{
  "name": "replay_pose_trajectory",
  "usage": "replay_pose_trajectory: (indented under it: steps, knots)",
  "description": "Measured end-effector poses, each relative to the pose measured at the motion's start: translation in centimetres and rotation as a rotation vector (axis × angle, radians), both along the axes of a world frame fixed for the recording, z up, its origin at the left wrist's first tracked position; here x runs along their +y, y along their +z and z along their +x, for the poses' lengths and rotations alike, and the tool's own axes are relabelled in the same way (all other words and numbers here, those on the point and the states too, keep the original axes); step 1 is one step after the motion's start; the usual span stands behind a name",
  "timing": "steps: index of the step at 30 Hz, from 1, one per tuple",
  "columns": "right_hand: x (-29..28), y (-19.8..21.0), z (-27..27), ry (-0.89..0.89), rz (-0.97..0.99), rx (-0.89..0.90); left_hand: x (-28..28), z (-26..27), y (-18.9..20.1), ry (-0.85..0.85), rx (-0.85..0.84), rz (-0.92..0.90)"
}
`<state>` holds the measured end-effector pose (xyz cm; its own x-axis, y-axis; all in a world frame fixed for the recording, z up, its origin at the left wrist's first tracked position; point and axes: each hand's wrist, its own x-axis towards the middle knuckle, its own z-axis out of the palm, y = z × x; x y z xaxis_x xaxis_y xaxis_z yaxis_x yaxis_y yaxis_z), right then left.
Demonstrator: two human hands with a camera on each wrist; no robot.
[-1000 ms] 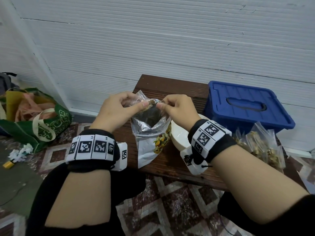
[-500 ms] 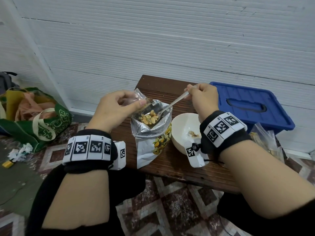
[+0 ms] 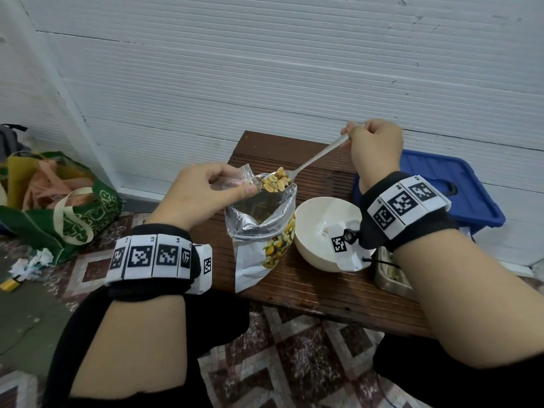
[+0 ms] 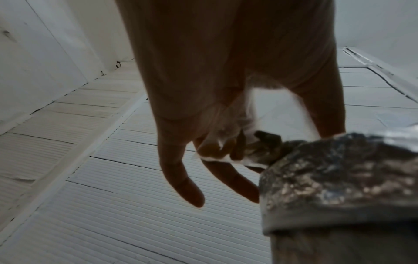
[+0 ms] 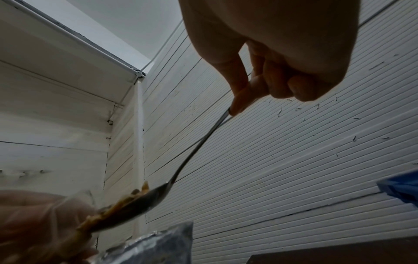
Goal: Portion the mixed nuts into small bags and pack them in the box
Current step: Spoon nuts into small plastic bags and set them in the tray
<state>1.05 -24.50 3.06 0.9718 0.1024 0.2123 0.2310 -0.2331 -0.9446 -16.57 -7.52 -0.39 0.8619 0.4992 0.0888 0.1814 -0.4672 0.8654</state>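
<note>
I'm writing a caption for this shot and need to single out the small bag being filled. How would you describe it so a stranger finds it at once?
Start at the brown wooden table, then the open foil nut pouch standing on it beside the white bowl. Just above the pouch's mouth, the left hand pinches a small clear plastic bag. Unlike the printed silver pouch, it is see-through, and the loaded spoon meets it.

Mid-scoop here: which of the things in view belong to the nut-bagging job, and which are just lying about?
In use:
- metal spoon heaped with mixed nuts, gripped by right hand
- small clear plastic bag, pinched by left hand
- open foil nut pouch
- blue lidded plastic box
- white bowl

Lying about:
- green tote bag on the floor
- crumpled paper
</note>
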Motion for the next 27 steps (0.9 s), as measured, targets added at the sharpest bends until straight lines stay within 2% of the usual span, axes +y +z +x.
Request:
replay_pose_trajectory:
  steps: [9, 22, 27]
  knots:
    - [1.0, -0.8, -0.7, 0.056, -0.026, -0.012, -0.5, 0.9, -0.4, -0.038, 0.062, 0.08]
    - [2.1, -1.2, -1.6, 0.107, -0.012, 0.002, -1.9, 1.7, -0.5, -0.008, 0.033, 0.143]
    - [2.1, 0.4, -3.1, 0.205, 0.062, -0.131, -2.3, 2.0, -0.6, 0.036, -0.051, 0.13]
